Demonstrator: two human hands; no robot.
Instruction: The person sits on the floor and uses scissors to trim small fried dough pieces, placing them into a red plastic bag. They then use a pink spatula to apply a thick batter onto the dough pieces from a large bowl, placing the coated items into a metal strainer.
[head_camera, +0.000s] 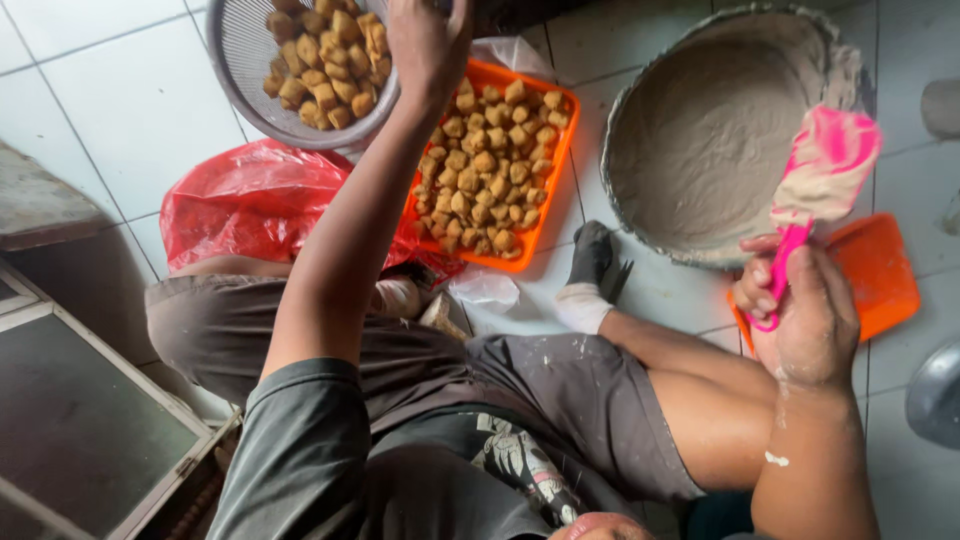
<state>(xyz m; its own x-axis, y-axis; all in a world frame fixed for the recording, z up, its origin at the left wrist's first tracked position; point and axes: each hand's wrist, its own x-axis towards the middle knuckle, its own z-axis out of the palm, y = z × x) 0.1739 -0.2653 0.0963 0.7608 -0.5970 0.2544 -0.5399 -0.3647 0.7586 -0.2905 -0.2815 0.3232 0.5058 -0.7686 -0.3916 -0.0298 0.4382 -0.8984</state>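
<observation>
I saw the big bowl (700, 150) of grey paste at two o'clock, still well filled. The orange tray (545, 200) at twelve o'clock looked full of stuffed tofu puffs (487, 170), so much seemed done. At eleven o'clock the sieve (245, 60) held more puffs. My left hand (428, 45) gripped its rim; my right hand (805, 315) closed its fingers on the pink spatula (820, 175), paste-smeared.

- soft, even daylight, moderately bright, with no harsh glare
- faint shadows under the legs on the white floor tiles (120, 110)
- the pink spatula (822, 170) is slightly motion-blurred
- mild wide-angle bending at the edges
</observation>
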